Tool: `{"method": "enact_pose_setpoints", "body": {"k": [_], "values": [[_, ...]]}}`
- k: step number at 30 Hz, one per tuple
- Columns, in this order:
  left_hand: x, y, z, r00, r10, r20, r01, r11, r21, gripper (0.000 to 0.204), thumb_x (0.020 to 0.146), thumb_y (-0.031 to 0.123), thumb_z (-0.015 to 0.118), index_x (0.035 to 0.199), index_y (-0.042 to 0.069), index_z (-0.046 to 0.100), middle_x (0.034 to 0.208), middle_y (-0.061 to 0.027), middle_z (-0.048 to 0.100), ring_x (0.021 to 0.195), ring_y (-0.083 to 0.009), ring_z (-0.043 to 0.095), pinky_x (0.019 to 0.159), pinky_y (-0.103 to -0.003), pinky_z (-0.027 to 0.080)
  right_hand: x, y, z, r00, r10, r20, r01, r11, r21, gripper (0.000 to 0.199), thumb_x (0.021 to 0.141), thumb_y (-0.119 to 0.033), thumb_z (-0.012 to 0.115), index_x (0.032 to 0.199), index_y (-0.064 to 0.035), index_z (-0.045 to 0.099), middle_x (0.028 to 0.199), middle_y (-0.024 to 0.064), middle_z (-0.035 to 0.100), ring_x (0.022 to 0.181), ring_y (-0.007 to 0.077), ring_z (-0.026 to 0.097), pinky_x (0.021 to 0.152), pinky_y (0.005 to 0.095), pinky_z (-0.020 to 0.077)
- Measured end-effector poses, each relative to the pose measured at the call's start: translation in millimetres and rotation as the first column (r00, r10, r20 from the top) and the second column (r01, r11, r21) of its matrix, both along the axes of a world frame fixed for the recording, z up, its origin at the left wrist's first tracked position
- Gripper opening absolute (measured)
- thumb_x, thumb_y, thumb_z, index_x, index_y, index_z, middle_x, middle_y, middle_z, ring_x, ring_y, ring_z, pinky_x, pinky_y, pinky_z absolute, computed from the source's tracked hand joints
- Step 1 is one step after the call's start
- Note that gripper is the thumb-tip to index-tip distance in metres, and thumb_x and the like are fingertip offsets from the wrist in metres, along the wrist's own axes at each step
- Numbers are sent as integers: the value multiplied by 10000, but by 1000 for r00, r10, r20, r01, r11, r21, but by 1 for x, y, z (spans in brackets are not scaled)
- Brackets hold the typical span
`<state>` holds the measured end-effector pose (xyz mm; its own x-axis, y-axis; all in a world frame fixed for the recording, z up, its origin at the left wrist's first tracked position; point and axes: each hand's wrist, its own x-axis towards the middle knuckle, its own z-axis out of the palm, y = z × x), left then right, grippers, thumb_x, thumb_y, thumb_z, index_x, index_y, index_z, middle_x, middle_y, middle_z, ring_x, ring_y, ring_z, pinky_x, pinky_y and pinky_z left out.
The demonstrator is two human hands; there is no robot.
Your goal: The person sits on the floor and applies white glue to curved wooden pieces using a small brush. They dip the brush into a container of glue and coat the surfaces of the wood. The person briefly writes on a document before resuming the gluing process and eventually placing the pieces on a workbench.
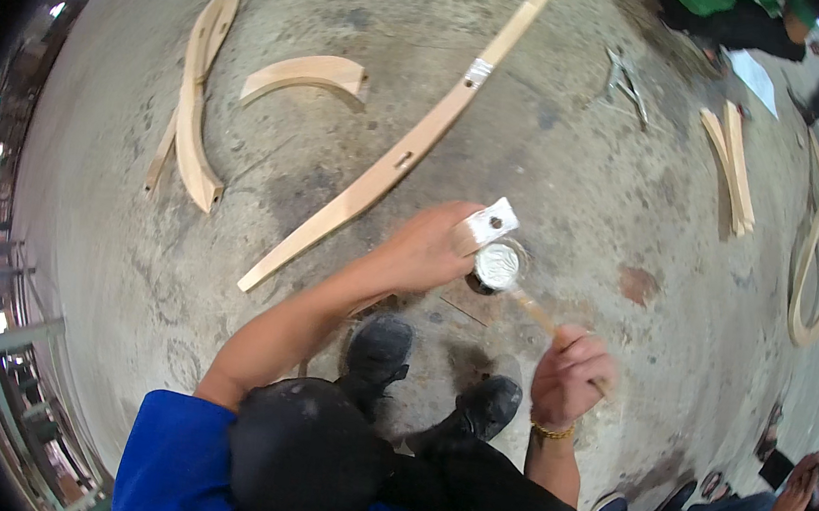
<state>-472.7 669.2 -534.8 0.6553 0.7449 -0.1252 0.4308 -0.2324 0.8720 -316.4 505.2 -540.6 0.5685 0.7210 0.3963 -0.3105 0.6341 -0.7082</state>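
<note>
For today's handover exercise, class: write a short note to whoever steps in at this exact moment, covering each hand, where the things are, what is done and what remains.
Left hand: holds a small wooden block coated white above the small round tin of white paste on the concrete floor.
Right hand: fingers closed on a thin wooden stick, tip in the tin.
The long curved wooden strip, with a white patch near its far end, lies beyond the tin; more curved wooden pieces lie further left.
Done: block face coated.
Left: cannot tell from this view.

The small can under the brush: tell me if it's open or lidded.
Open: the can shows pale glue at its top with no lid, and the brush held by the right hand dips in.
</note>
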Motion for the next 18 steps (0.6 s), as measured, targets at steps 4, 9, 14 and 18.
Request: {"method": "enact_pose_setpoints", "body": {"k": [4,9,14,18], "values": [[1,33,-60,992,-1,-123,-14,992,-126,460,717,142,645,1151,10,570,1050,-227,624,976,-362,602,843,-405,469,20,16,-15,976,-171,-138,113,929,-352,41,880,27,561,901,-8,558,995,165,596,879,242,634,770,305,571],[10,41,-85,976,-43,-215,3,983,-183,535,687,143,653,1190,1,539,1023,-194,643,935,-296,619,842,-360,474,27,39,-35,945,-245,-215,95,838,-537,55,899,-17,581,931,19,553,897,122,620,793,221,662,697,274,582],[11,38,-86,998,-16,-58,1,965,-261,526,687,123,644,1190,11,537,1030,-178,632,945,-266,607,837,-357,470,36,70,-45,985,-168,-33,114,787,-607,102,915,-73,580,891,24,561,840,120,639,719,203,654,617,287,556],[11,32,-90,996,-22,-82,8,985,-170,489,691,81,617,1167,2,544,1013,-189,628,946,-295,608,834,-370,469,58,124,-20,933,126,337,119,776,-619,176,896,-129,620,843,34,584,709,99,643,616,147,633,573,269,526]]}}
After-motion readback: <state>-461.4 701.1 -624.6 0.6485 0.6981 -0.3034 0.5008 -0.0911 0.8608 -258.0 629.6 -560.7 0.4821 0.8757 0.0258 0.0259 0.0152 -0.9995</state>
